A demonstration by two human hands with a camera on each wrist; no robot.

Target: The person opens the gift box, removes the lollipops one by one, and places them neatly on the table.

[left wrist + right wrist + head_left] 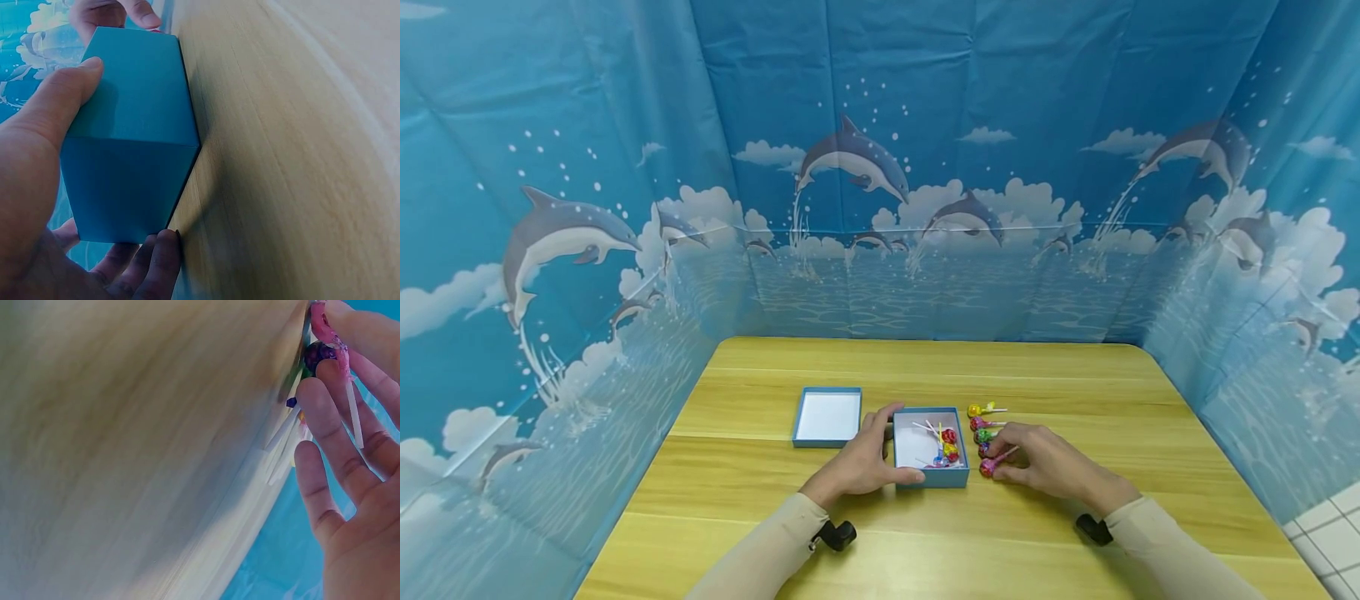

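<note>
My left hand (859,460) holds a small blue open-topped box (934,478) on the table, thumb along its near side and fingers around the left and far sides. In the left wrist view the thumb presses on one wall of the box (137,94). Several lollipops (951,450) lie inside against its white bottom, red and yellow heads toward the right. Just right of the box, my right hand (1043,458) pinches a pink lollipop (987,467) near its head. Its white stick points back toward the palm in the right wrist view, beside a purple lollipop (317,355).
Beyond the right fingers a column of lollipops continues: green (982,436), pink (977,423) and yellow (974,411). The box lid (827,417) lies left of the box, white inside facing up. A dolphin-print curtain (925,292) surrounds the wooden table (760,500).
</note>
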